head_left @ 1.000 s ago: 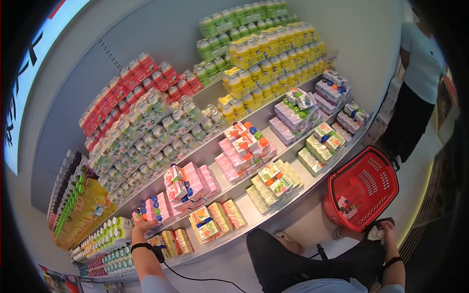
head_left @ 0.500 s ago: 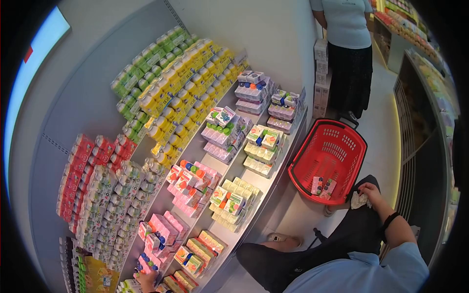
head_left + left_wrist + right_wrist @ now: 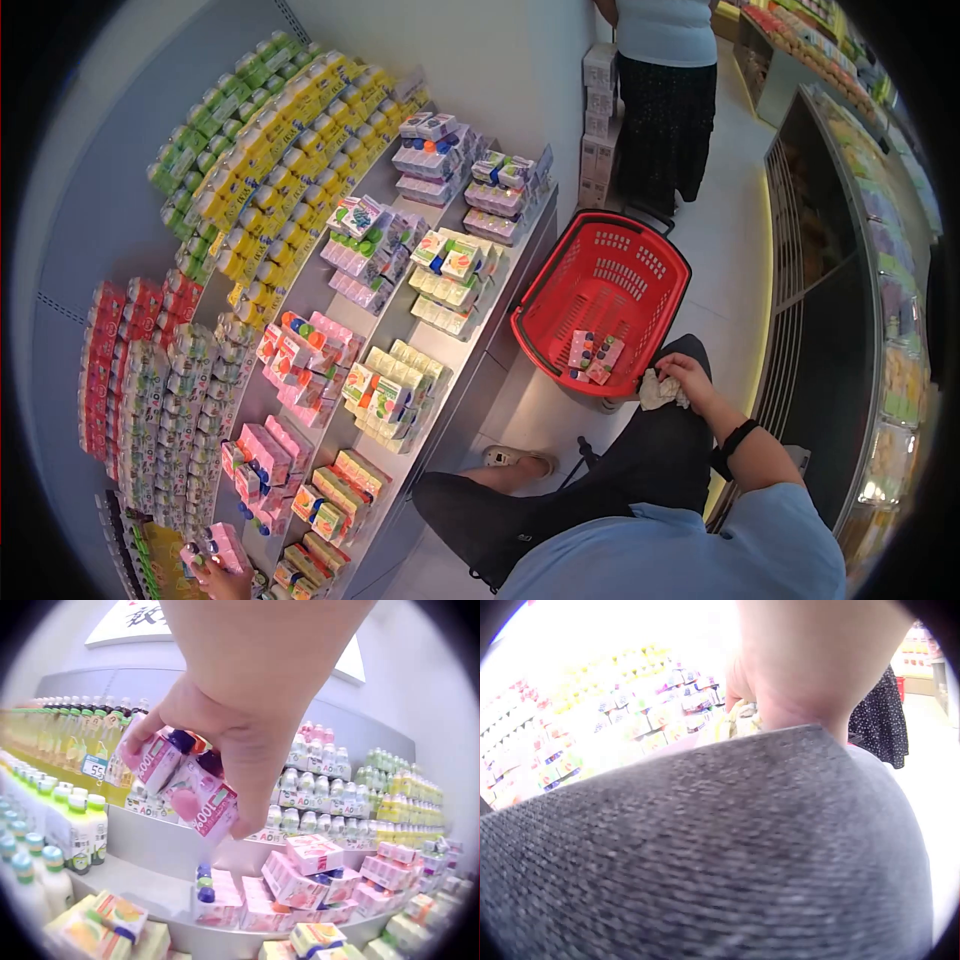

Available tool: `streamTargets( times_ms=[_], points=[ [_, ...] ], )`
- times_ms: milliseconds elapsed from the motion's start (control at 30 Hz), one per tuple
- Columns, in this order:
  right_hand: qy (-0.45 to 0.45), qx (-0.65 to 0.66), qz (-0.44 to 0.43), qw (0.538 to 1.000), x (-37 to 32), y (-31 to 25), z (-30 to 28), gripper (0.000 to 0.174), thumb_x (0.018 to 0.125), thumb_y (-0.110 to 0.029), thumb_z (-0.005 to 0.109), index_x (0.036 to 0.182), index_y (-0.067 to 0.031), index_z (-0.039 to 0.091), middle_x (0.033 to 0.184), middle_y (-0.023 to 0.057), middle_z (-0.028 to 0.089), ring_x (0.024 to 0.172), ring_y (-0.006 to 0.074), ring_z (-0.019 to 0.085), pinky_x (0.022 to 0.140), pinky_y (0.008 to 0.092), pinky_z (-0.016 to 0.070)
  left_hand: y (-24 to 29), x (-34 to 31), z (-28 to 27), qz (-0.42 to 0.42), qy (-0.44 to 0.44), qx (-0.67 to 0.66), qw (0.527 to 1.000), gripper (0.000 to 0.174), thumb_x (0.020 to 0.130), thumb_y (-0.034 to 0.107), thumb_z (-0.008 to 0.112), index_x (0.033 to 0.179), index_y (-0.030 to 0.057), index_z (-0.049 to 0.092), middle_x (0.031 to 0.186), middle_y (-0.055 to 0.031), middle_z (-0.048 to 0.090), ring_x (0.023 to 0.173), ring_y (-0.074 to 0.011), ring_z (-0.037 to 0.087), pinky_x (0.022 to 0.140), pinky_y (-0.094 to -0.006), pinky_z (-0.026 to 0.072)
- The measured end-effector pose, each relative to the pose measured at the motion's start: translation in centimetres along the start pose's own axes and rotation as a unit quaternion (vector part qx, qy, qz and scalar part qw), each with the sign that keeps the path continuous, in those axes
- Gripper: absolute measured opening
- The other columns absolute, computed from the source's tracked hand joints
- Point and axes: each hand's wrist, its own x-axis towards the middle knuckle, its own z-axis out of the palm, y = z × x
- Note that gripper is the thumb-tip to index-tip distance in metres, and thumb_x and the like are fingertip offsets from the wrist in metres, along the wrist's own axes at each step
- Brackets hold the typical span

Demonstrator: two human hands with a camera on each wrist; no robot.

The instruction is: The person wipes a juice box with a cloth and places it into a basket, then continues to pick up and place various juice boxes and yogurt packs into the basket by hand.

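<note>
My left hand (image 3: 222, 582) grips pink peach-juice cartons (image 3: 201, 799) marked 100%, with dark caps facing each other between them. In the left wrist view the thumb and fingers reach round the cartons, above the shelf. Pink cartons of the same kind (image 3: 296, 879) stand stacked below. My right hand (image 3: 686, 374) pinches a crumpled pale cloth (image 3: 658, 392) over my knee. The right wrist view is mostly filled by dark trouser fabric (image 3: 705, 847), with a bit of the cloth behind it. A red shopping basket (image 3: 532, 345) beyond the knee holds pink carton packs (image 3: 604, 360).
Tiered shelves (image 3: 400, 328) with yellow, green, red and white bottle packs line the left. A dark slatted cooler (image 3: 810, 290) runs along the right. Another person (image 3: 665, 110) stands beyond the basket, beside stacked boxes (image 3: 597, 125). A cable-like dark stand (image 3: 585, 450) rises near my foot.
The head view has turned to the right, so the shelves shift left and the basket nears the middle. My left hand has lifted pink cartons from the shelf. The right hand still pinches the cloth.
</note>
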Motion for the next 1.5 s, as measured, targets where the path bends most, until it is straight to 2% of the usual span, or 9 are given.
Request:
streamTargets(
  times_ms=[100,200,400,600,833,1033,1167,1367,1500],
  points=[
    [-0.027,0.008,0.008,1.000,-0.6,-0.3,-0.7,0.014,0.094,-0.009,0.055,0.102,-0.0020,0.063,0.086,0.0028,0.065,0.084,0.0118,0.063,0.079,0.0254,0.0491,-4.6,-1.7,1.2,0.036,0.017,-0.296,0.954,0.092,0.057,0.037,0.083,0.134,0.0044,0.045,0.150,-0.0204,0.029,0.125,-0.0397,0.045,0.100,-0.0492,0.0432],
    [-0.053,0.018,-0.008,0.998,-0.8,-0.3,-1.8,0.012,0.093,-0.006,0.058,0.102,-0.0009,0.063,0.091,0.0033,0.065,0.085,0.0115,0.062,0.079,0.0259,0.0492,7.7,-10.3,-22.1,-0.033,-0.356,-0.595,0.720,0.068,0.089,0.015,0.072,0.148,0.0067,0.039,0.137,-0.0122,0.053,0.115,-0.0261,0.059,0.098,-0.0397,0.0502],
    [-0.097,0.039,-0.011,0.994,-0.8,0.7,-5.2,0.011,0.095,-0.007,0.058,0.104,-0.0016,0.063,0.090,0.0014,0.063,0.085,0.0097,0.060,0.079,0.0250,0.0478,33.9,-15.4,-36.4,0.346,-0.363,-0.492,0.712,0.100,0.052,0.040,0.087,0.137,0.0023,0.049,0.150,-0.0276,0.025,0.142,-0.0392,0.030,0.109,-0.0470,0.0392],
    [-0.082,0.087,-0.006,0.993,-2.1,1.0,-8.0,0.012,0.096,-0.005,0.058,0.106,-0.0021,0.063,0.090,0.0018,0.065,0.085,0.0101,0.061,0.079,0.0246,0.0480,65.9,-21.3,-35.9,0.672,-0.241,-0.204,0.670,0.109,0.060,0.055,0.081,0.145,0.0010,0.040,0.154,-0.0304,0.017,0.135,-0.0574,0.029,0.112,-0.0497,0.0360],
    [-0.028,0.172,0.023,0.984,-2.3,0.0,-10.3,0.015,0.096,-0.007,0.060,0.110,-0.0019,0.063,0.090,0.0046,0.065,0.085,0.0116,0.062,0.078,0.0263,0.0484,93.5,-33.7,-22.1,0.617,-0.427,-0.062,0.658,0.110,0.053,0.055,0.083,0.144,0.0063,0.044,0.157,-0.0267,0.020,0.142,-0.0540,0.024,0.116,-0.0578,0.0262],
    [0.030,0.185,-0.001,0.982,-1.7,0.5,-11.3,0.020,0.093,-0.016,0.062,0.103,0.0011,0.062,0.089,0.0123,0.065,0.081,0.0176,0.064,0.075,0.0292,0.0512,96.8,-38.4,-15.0,0.539,-0.454,-0.028,0.709,0.130,0.057,0.052,0.086,0.159,0.0124,0.014,0.165,-0.0187,0.003,0.150,-0.0452,0.006,0.120,-0.0587,0.0118],
    [0.032,0.189,0.001,0.982,-0.8,0.2,-11.2,0.021,0.092,-0.017,0.060,0.104,0.0008,0.061,0.087,0.0132,0.065,0.078,0.0174,0.063,0.073,0.0291,0.0507,95.7,-40.6,-8.1,0.528,-0.443,-0.039,0.723,0.128,0.064,0.047,0.087,0.159,0.0117,0.008,0.165,-0.0182,0.003,0.150,-0.0449,0.005,0.120,-0.0517,0.0216],
    [0.031,0.203,0.013,0.979,-1.1,-0.6,-9.8,0.020,0.091,-0.013,0.060,0.105,0.0007,0.060,0.086,0.0114,0.065,0.078,0.0168,0.063,0.073,0.0292,0.0505,92.6,-38.3,-16.9,0.589,-0.438,0.034,0.678,0.096,0.073,0.048,0.080,0.149,0.0086,0.035,0.134,-0.0168,0.060,0.123,-0.0309,0.060,0.097,-0.0428,0.0510],
    [0.020,0.177,-0.014,0.984,-0.5,-0.9,-8.6,0.023,0.094,-0.022,0.059,0.104,-0.0012,0.060,0.080,0.0095,0.065,0.072,0.0142,0.060,0.067,0.0256,0.0467,82.8,-35.6,-23.7,0.663,-0.380,-0.305,0.567,0.051,0.087,0.048,0.062,0.121,0.0103,0.060,0.100,-0.0173,0.071,0.092,-0.0334,0.070,0.073,-0.0477,0.0546]
  ],
)
